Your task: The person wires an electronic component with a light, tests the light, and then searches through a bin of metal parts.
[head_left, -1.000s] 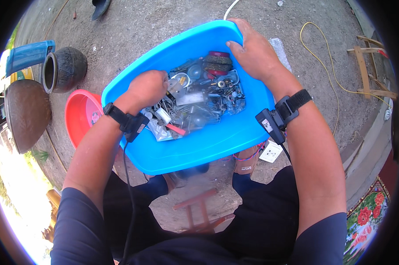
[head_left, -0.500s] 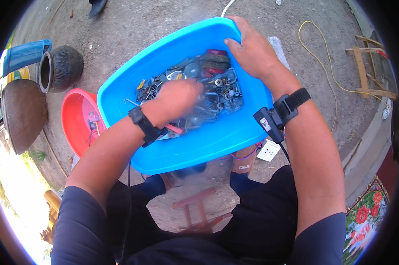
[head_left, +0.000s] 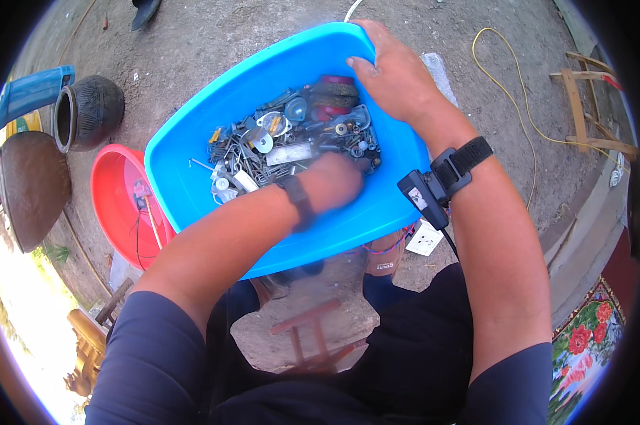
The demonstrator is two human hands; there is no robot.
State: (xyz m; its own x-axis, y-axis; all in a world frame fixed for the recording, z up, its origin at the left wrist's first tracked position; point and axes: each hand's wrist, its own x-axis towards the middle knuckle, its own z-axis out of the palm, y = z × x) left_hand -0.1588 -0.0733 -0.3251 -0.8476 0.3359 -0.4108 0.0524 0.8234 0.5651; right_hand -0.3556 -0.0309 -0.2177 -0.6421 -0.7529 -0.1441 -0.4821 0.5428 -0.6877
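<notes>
A large blue plastic basin (head_left: 214,127) sits tilted in front of me over my knees. Inside lies a pile of small metal parts (head_left: 284,142): screws, discs, plates and a dark red wheel. My right hand (head_left: 394,74) grips the basin's far rim, thumb inside. My left hand (head_left: 330,180) is down in the basin at the near right edge of the pile, blurred by motion, so its fingers and anything in them are unclear. Both wrists carry black straps with small devices.
A red basin (head_left: 118,198) with wires lies left of the blue one, beside a dark round pot (head_left: 86,113), a blue container (head_left: 33,92) and a brown dish (head_left: 29,188). A white socket (head_left: 425,239), yellow cord (head_left: 504,78), wooden frame (head_left: 589,99) and low stool (head_left: 313,340) are on the dirt ground.
My left hand has swept from the basin's left side across the pile to its near right part. The right hand has stayed on the far rim.
</notes>
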